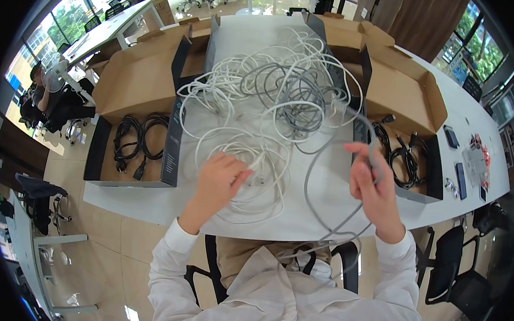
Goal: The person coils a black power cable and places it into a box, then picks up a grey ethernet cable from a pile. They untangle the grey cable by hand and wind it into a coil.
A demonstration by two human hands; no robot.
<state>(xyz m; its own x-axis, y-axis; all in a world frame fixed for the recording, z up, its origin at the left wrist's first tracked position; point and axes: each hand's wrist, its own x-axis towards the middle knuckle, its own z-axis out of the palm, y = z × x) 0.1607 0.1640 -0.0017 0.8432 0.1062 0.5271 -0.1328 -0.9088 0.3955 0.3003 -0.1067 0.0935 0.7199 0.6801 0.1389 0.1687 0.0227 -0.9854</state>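
A tangle of white cables (238, 72) and grey cables (301, 99) lies across the middle of the white table (240, 29). Nearer the front edge is a looser loop of white cable (237, 209). My left hand (224, 179) rests over this loop, its fingers curled; what they hold, if anything, is hidden. On the right, my right hand (372, 184) is raised with a grey cable between its thumb and fingers, the index finger pointing left. From there the grey cable runs up to the tangle and hangs in loops over the table edge onto my lap.
Open cardboard boxes with black cables stand at left (131, 180) and right (421, 195), more boxes behind them. Phones (461, 180) and a clear bag (476, 160) lie far right. A person (62, 101) sits in the left background. Black chairs (454, 269) stand around.
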